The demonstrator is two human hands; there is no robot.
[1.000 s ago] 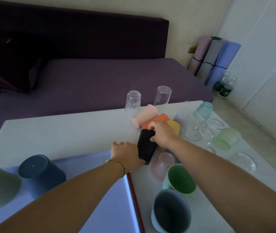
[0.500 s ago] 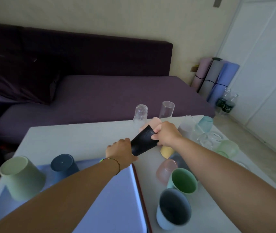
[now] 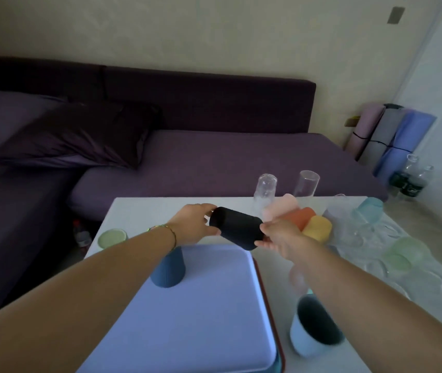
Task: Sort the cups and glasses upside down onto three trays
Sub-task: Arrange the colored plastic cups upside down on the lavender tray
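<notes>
A black cup (image 3: 237, 230) is held on its side in the air above the table, past the far edge of the blue tray (image 3: 201, 313). My left hand (image 3: 194, 223) grips its narrow end and my right hand (image 3: 277, 238) holds its wide end. On the tray a dark blue cup (image 3: 168, 270) stands upside down, partly behind my left forearm. A pale green cup (image 3: 112, 237) stands upside down at the tray's far left. Pink (image 3: 281, 208), orange (image 3: 299, 218) and yellow (image 3: 318, 228) cups lie on the table behind my right hand.
A light blue cup (image 3: 315, 328) stands upright right of the tray. Two clear glasses (image 3: 265, 189) stand at the table's (image 3: 144, 211) far edge; several clear glasses, a teal cup (image 3: 370, 211) and a green cup (image 3: 404, 255) crowd the right side. A purple sofa lies beyond.
Both hands lifted the black cup off the table and carried it left, turning it onto its side. The camera tilted up and shifted.
</notes>
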